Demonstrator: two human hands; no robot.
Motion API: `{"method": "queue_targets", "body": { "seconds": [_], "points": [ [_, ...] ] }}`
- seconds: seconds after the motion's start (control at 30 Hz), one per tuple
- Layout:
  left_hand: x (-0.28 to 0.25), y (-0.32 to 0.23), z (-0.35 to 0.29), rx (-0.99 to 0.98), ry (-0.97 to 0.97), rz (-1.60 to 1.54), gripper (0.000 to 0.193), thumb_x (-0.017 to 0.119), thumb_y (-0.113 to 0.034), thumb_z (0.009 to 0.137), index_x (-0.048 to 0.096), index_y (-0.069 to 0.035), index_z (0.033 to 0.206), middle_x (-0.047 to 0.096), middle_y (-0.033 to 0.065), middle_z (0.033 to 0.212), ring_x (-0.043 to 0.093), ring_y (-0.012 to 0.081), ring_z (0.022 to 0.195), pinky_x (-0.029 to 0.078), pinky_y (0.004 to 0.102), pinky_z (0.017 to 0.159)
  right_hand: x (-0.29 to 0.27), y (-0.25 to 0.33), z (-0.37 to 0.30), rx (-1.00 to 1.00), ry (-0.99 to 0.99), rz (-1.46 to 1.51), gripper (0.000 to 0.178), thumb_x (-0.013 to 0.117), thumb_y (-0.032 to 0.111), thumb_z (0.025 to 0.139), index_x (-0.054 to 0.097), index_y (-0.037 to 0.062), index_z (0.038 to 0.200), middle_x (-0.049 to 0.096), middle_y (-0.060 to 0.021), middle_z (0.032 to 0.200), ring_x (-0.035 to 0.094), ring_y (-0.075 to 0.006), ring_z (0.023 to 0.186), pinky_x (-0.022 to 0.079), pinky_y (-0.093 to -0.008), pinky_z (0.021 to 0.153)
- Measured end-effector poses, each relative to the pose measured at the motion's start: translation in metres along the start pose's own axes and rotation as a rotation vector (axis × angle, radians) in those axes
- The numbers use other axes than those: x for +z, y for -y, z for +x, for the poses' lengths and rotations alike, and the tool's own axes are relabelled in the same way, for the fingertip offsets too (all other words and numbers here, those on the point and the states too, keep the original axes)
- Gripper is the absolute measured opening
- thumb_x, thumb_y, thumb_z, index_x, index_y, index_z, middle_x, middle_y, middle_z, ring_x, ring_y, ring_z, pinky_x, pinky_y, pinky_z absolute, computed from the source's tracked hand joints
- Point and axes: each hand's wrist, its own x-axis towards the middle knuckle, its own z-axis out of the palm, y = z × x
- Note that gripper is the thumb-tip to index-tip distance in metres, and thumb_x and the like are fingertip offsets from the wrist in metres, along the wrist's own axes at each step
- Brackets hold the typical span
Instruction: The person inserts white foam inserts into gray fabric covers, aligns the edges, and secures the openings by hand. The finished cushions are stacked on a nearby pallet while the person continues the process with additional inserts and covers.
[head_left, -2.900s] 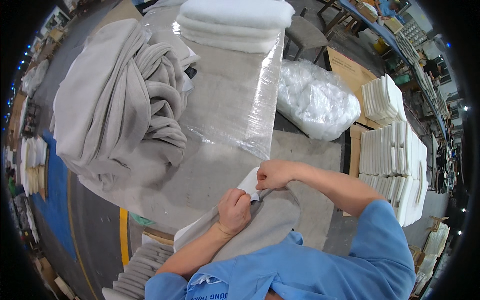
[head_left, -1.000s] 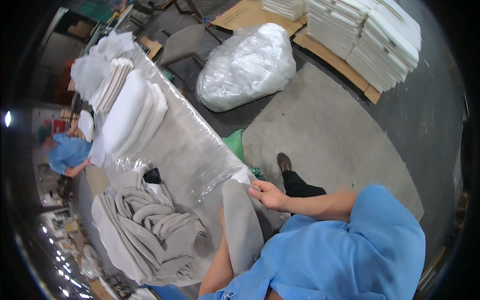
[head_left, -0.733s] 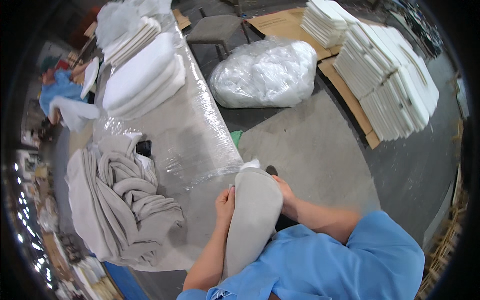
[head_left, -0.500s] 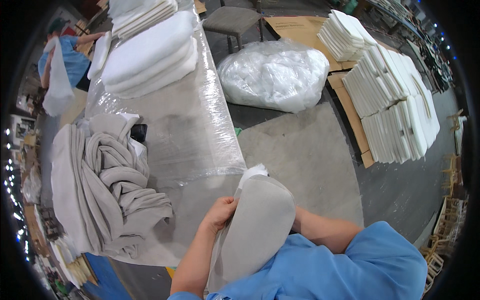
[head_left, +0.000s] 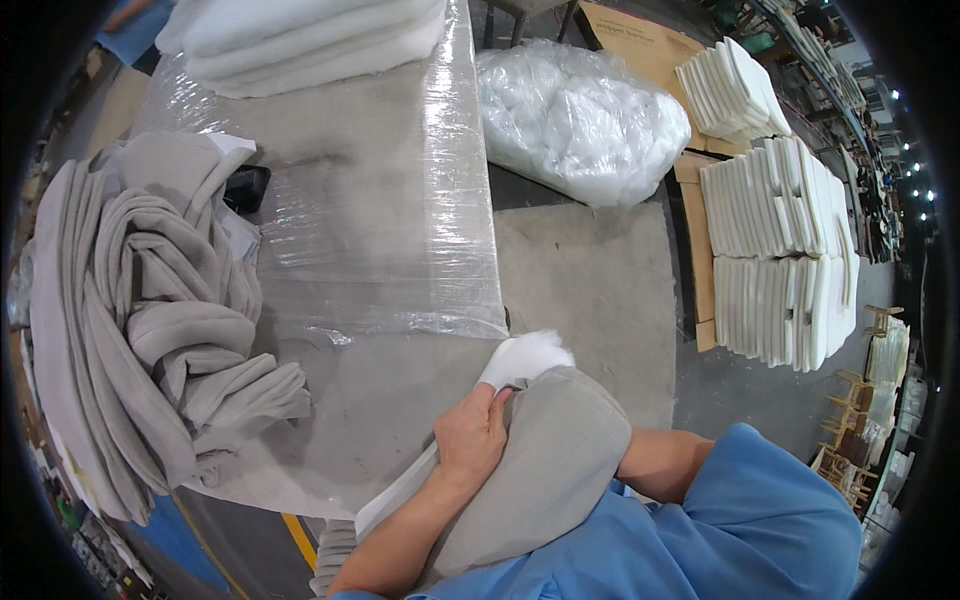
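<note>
In front of my body I hold a grey fabric cushion cover (head_left: 560,460) with a rounded top. White fluffy padding (head_left: 532,355) sticks out beyond the cover's far end. My left hand (head_left: 472,438) is closed on the cover's left edge, its thumb pressed beside the padding. Behind the cover's right side, my right hand is hidden; only the forearm shows, so its fingers cannot be made out. A crumpled heap of grey fabric covers (head_left: 190,330) lies at the left on the table (head_left: 380,220), which is partly wrapped in clear plastic film.
Thick white padding sheets (head_left: 310,45) are stacked at the table's far end, and a dark object (head_left: 247,188) sits by the fabric heap. Right of the table stand a plastic bag of white filling (head_left: 590,125) and stacked white foam pads (head_left: 775,255) on cardboard (head_left: 690,240). Another person's blue sleeve (head_left: 140,35) shows far left.
The view has shifted downward and nearer the table. My left hand has moved up along the cover's edge toward the padding, and more padding shows. The cover's top has tilted right.
</note>
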Motion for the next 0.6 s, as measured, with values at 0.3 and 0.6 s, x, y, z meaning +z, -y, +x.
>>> {"method": "queue_targets", "body": {
  "seconds": [0.3, 0.6],
  "points": [
    [0.022, 0.006, 0.035, -0.028, -0.009, -0.005, 0.030, 0.064, -0.028, 0.105, 0.061, -0.005, 0.086, 0.059, 0.0222, 0.070, 0.058, 0.0423, 0.063, 0.045, 0.0469, 0.058, -0.002, -0.011, 0.006, -0.228, -0.109, -0.162, 0.046, 0.048, 0.043, 0.112, 0.069, 0.0025, 0.108, 0.075, -0.0084, 0.098, 0.070, -0.0212, 0.085, 0.056, -0.0384, 0.079],
    [0.009, 0.029, 0.037, 0.140, -0.030, -0.043, 0.032, 0.059, -0.021, 0.109, 0.056, 0.001, 0.086, 0.052, 0.0128, 0.071, 0.046, 0.0196, 0.064, 0.041, 0.0343, 0.060, 0.004, -0.037, 0.031, -0.574, -0.282, -0.336, 0.050, 0.046, 0.044, 0.113, 0.070, 0.0008, 0.105, 0.075, -0.0086, 0.094, 0.069, -0.0213, 0.083, 0.054, -0.0383, 0.077]
  ]
}}
